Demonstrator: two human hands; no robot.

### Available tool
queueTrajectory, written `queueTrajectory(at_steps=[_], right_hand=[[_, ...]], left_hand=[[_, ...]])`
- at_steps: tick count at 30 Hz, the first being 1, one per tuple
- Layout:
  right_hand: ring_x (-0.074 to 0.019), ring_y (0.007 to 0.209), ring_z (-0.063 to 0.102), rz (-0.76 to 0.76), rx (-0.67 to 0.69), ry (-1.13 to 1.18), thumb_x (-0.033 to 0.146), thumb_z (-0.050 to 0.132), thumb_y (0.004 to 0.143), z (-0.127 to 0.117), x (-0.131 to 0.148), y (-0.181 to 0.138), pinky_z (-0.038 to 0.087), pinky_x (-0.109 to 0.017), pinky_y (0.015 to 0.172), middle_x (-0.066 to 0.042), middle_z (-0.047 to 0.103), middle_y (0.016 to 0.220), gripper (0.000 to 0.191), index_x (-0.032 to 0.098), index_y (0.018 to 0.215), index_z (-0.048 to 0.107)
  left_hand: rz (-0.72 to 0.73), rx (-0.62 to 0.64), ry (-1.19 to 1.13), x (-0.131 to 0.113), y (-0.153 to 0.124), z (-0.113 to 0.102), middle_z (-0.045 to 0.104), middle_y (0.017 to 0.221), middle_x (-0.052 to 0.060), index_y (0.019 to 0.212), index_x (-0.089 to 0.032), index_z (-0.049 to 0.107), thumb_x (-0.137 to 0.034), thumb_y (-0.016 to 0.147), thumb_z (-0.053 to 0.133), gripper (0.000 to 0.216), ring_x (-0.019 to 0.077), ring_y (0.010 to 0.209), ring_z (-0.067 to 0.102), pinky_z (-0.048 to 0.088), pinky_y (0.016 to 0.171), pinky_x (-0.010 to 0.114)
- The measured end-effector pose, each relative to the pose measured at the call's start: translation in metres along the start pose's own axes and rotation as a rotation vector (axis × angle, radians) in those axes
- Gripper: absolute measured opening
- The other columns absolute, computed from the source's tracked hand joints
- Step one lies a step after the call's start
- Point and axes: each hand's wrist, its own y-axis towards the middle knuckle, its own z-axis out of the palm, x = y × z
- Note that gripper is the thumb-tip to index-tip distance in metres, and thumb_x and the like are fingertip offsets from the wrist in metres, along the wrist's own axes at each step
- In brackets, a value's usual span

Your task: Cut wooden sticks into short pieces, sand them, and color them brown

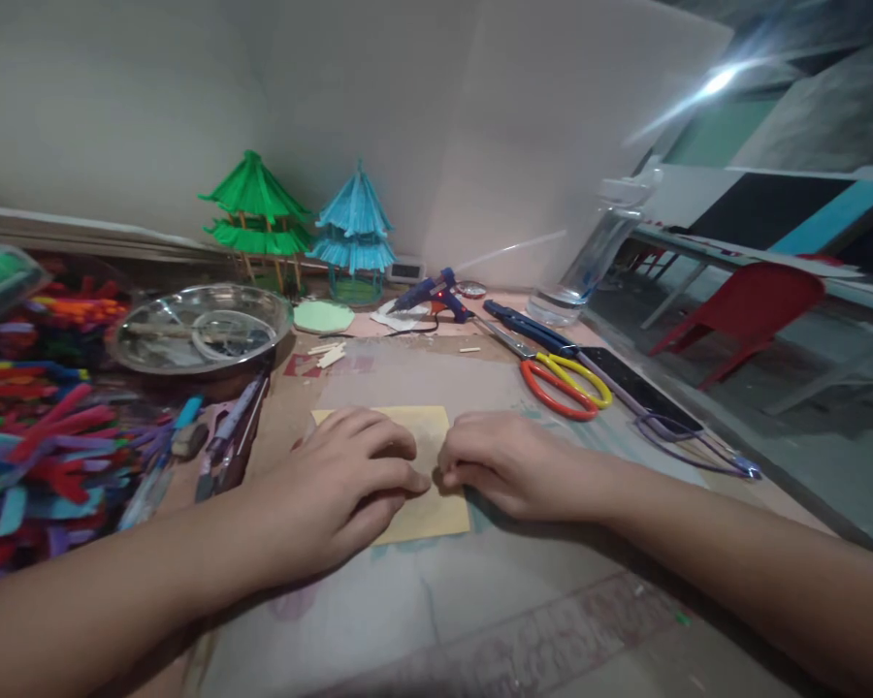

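Observation:
A pale yellow sheet of paper point(426, 523) lies flat on the work surface in front of me. My left hand point(356, 475) rests across its left part, palm down, with the fingers bent a little and apart. At the sheet's right edge, my right hand point(513, 465) is closed, its fingers curled in and the fingertips brought together on the paper. Whatever is in those fingertips, if anything, is hidden or too small to name. The tips of both hands are close together, with a narrow strip of paper between them.
Scissors point(560, 388), a phone point(636, 388) and a water jug point(574, 262) are on the right. Behind stand a glue gun point(436, 294) and green point(254, 208) and blue point(356, 223) pagoda models. A metal tray point(204, 330) and colourful pipe cleaners point(50, 456) lie left.

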Motion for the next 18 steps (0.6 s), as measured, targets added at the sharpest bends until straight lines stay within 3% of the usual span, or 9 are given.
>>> queueTrajectory(at_steps=[4, 9, 13, 15, 18], right_hand=[[-0.0180, 0.073, 0.060, 0.072, -0.074, -0.126, 0.007, 0.053, 0.087, 0.0014, -0.0048, 0.0037, 0.041, -0.026, 0.065, -0.007, 0.067, 0.075, 0.014, 0.015, 0.078, 0.061], [-0.0143, 0.071, 0.060, -0.029, 0.008, 0.015, 0.006, 0.051, 0.088, 0.0022, 0.0006, -0.0009, 0.042, -0.023, 0.066, -0.004, 0.067, 0.075, 0.016, 0.016, 0.080, 0.061], [-0.0177, 0.072, 0.058, 0.057, -0.076, -0.178, 0.007, 0.051, 0.087, 0.0015, -0.0057, 0.0029, 0.039, -0.026, 0.063, -0.006, 0.065, 0.073, 0.017, 0.015, 0.076, 0.061], [-0.0169, 0.071, 0.058, 0.080, -0.086, -0.119, 0.009, 0.053, 0.087, 0.0006, -0.0060, 0.0032, 0.040, -0.025, 0.063, -0.006, 0.065, 0.073, 0.015, 0.015, 0.076, 0.060], [-0.0136, 0.070, 0.059, 0.012, 0.010, 0.089, 0.010, 0.053, 0.088, -0.0008, -0.0009, 0.0001, 0.043, -0.022, 0.065, -0.003, 0.067, 0.074, 0.014, 0.016, 0.079, 0.061]], left_hand=[[-0.021, -0.027, 0.008, 0.0009, -0.0002, 0.0012, 0.061, 0.107, 0.004, 0.104, -0.028, 0.068, -0.022, 0.095, 0.045, 0.025, 0.0229, 0.105, 0.051, 0.037, 0.089, 0.037], [-0.005, -0.041, 0.021, 0.0012, -0.0002, 0.0017, 0.061, 0.105, 0.004, 0.100, -0.027, 0.068, -0.019, 0.093, 0.046, 0.024, 0.0226, 0.104, 0.051, 0.036, 0.091, 0.037], [-0.005, -0.043, 0.031, 0.0014, 0.0005, 0.0019, 0.061, 0.106, 0.003, 0.103, -0.028, 0.068, -0.020, 0.093, 0.047, 0.025, 0.0226, 0.104, 0.052, 0.037, 0.090, 0.037], [-0.014, -0.043, 0.034, 0.0015, 0.0005, 0.0020, 0.060, 0.106, 0.003, 0.104, -0.029, 0.068, -0.020, 0.094, 0.047, 0.025, 0.0228, 0.104, 0.052, 0.037, 0.090, 0.037], [-0.005, -0.038, 0.029, 0.0012, 0.0003, 0.0017, 0.060, 0.105, 0.004, 0.101, -0.027, 0.068, -0.018, 0.093, 0.046, 0.025, 0.0230, 0.103, 0.051, 0.037, 0.090, 0.038]])
